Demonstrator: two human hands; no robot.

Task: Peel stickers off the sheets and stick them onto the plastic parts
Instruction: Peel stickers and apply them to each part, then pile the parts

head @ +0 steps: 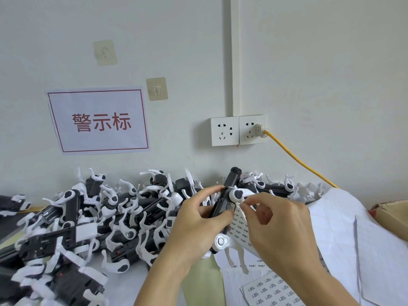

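My left hand (194, 224) grips a black plastic part with white arms (223, 204), held upright in front of me. My right hand (278, 221) pinches a small sticker (244, 205) between thumb and forefinger, right beside the part's body. A sticker sheet with red print (239, 226) lies just under the part. Another sticker sheet with black print (269, 290) lies near the bottom edge, partly hidden by my right forearm.
A big heap of black-and-white plastic parts (88, 221) covers the table's left and back. White backing sheets (344, 228) pile up on the right by a cardboard box (390, 215). A yellow cable (298, 160) runs from the wall socket (238, 130).
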